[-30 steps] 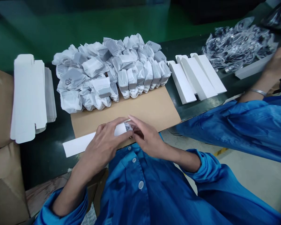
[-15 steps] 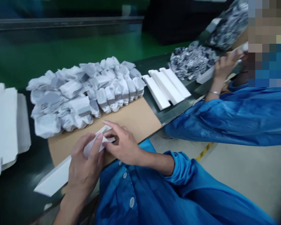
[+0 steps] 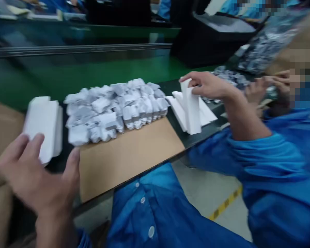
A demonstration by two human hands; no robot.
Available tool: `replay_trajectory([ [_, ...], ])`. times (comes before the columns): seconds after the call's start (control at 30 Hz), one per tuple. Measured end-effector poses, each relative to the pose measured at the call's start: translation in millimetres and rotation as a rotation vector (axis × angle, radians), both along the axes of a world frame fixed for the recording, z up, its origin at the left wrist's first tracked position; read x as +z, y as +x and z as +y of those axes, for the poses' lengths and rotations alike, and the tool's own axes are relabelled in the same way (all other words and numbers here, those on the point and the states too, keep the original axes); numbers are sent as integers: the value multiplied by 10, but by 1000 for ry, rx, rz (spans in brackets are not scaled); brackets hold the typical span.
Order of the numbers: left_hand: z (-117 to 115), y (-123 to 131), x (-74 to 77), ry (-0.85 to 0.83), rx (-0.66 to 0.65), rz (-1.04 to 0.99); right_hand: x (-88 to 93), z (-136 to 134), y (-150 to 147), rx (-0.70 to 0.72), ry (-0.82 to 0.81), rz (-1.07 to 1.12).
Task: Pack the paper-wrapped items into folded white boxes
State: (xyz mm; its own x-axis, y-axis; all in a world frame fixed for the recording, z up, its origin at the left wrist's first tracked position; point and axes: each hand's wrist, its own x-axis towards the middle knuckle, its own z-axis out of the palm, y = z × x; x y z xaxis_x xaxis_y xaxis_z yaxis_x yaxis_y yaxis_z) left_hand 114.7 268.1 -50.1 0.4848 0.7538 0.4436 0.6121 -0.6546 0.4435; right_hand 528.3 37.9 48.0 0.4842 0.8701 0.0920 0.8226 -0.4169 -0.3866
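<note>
My right hand (image 3: 209,84) grips the upper end of a long white paper box (image 3: 193,115), which is held tilted upright. Other long white boxes (image 3: 176,109) lie right behind and beside it on the dark table. At the left, my left hand (image 3: 41,177) is spread with nothing in it, slightly blurred. Just beyond its fingers is a stack of flat white cartons (image 3: 45,125), partly covered by the hand. Between the hands, a brown cardboard sheet (image 3: 131,158) carries rows of white-wrapped packets (image 3: 103,122) along its far side.
A co-worker's hand (image 3: 257,91) is at the right, near a heap of shiny silvery packets (image 3: 232,76). Brown cardboard (image 3: 5,127) stands at the far left. Across the back runs a green surface (image 3: 54,70) with a dark rail (image 3: 80,49); a black bin (image 3: 219,38) is behind.
My hands were together folding a white box over the cardboard. Now they are apart: the left reaches left, open, and the right holds a box by the others. The view has shifted.
</note>
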Motion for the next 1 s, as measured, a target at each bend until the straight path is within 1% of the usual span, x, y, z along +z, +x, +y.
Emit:
replay_trajectory([
  [0.03, 137, 11, 32, 33, 99, 71, -91, 90, 205, 31, -71, -26],
  [0.07, 268, 18, 52, 5, 148, 190, -202, 201, 363, 72, -104, -100],
  [0.1, 385, 17, 56, -30, 190, 306, -315, 319, 469, 105, -91, -199],
  [0.13, 484, 5, 42, -60, 216, 390, -416, 426, 520, 126, -53, -269],
  [0.2, 613, -41, -26, -66, 250, 428, -541, 560, 453, 128, 78, -383],
  [0.23, 645, -68, -71, -52, 264, 419, -562, 575, 337, 115, 146, -420],
  [0.3, 665, -114, -157, -14, 282, 387, -553, 524, -50, 85, 254, -506],
  [0.33, 664, -131, -189, 3, 282, 377, -543, 480, -312, 78, 295, -548],
  [0.4, 660, -156, -226, 40, 264, 350, -555, 415, -926, 105, 383, -596],
  [0.43, 655, -166, -232, 63, 269, 327, -585, 411, -1254, 163, 458, -548],
  [0.47, 646, -174, -233, 88, 287, 296, -629, 435, -1580, 260, 534, -404],
  [0.5, 629, -181, -232, 114, 314, 262, -684, 489, -1890, 354, 548, -159],
  [0.53, 602, -188, -233, 140, 347, 230, -743, 573, -2174, 380, 520, 143],
  [0.6, 521, -201, -250, 211, 381, 127, -851, 821, -2626, 362, 401, 754],
  [0.63, 474, -209, -269, 255, 372, 53, -895, 969, -2787, 335, 375, 995],
  [0.67, 431, -219, -293, 299, 355, -26, -933, 1121, -2906, 308, 370, 1171],
  [0.7, 400, -230, -318, 338, 340, -101, -965, 1263, -2987, 277, 380, 1290],
  [0.77, 390, -257, -361, 390, 337, -207, -1025, 1487, -3070, 230, 410, 1390],
  [0.83, 446, -278, -376, 408, 369, -230, -1091, 1601, -3100, 214, 422, 1375],
  [0.9, 521, -281, -364, 413, 360, -225, -1163, 1624, -3115, 227, 422, 1323],
  [1.0, 537, -249, -336, 398, 280, -172, -1243, 1590, -3132, 221, 408, 1298],
])
